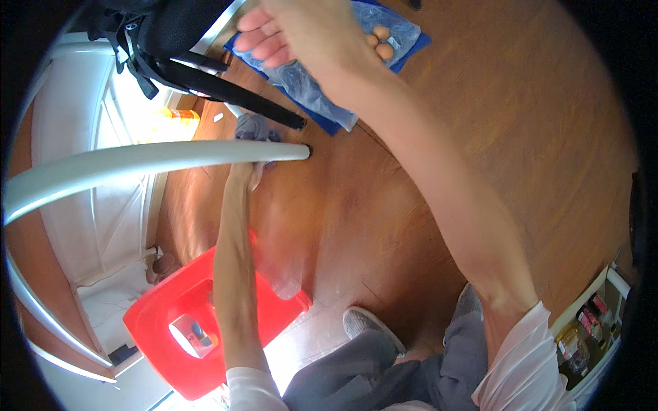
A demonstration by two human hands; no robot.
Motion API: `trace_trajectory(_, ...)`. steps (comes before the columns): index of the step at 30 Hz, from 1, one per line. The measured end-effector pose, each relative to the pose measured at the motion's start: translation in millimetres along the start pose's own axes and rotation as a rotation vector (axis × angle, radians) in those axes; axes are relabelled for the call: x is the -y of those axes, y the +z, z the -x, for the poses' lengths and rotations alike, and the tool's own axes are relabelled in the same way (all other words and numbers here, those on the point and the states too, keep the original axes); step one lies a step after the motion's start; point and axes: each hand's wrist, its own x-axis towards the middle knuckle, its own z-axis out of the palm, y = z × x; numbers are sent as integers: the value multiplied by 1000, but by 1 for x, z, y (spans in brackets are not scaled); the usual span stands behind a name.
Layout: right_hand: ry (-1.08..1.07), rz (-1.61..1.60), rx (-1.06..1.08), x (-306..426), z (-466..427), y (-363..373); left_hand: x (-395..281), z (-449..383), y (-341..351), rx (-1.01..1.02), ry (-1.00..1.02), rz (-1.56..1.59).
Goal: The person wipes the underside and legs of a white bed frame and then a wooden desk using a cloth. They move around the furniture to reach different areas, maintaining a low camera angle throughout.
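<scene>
My left hand (254, 172) is low over the floor, partly hidden behind the white curved chair leg, with its fingers on a crumpled grey cloth (252, 127). My right hand (288, 36) is raised at the top, palm partly showing and fingers slightly curled, with nothing seen in it. Beneath that hand and wrist, a clear plastic bag (303, 85) lies over a blue sheet (329, 126) on the wooden floor. Several brown eggs (384, 50) rest on the plastic, just right of my right wrist.
A red plastic stool (180, 370) stands below my left forearm. The white tubular leg (154, 156) crosses from the left, near a black chair leg (247, 95). Orange bottles (180, 120) stand by the bright window. A rack (591, 298) with bottles and jars is at lower right.
</scene>
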Motion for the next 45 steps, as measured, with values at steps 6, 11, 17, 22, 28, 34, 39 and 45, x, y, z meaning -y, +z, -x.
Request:
trace_trajectory(6, 59, 111, -226, 5, -15, -28, 12, -49, -24, -271, 270, -676)
trace_trajectory(11, 48, 152, -187, -17, -18, -27, 12, -54, -36, -290, 165, -600)
trace_trajectory(17, 130, 274, -117, -21, -18, -32, 14, -66, -36, -306, 161, -596)
trace_trajectory(22, 31, 537, -129, -23, 1, -56, -5, -95, -33, -344, 159, -634)
trace_trajectory(28, 315, 785, -40, -23, 109, -126, -32, -134, -43, -336, 147, -655)
trace_trajectory(34, 608, 443, -275, -87, 261, -106, -53, -148, -44, -313, 167, -710)
trace_trajectory(39, 646, 690, 64, -84, 288, -36, -48, -132, -23, -295, 174, -731)
trace_trajectory(45, 517, 542, -58, -61, 230, -12, -38, -97, -6, -320, 211, -771)
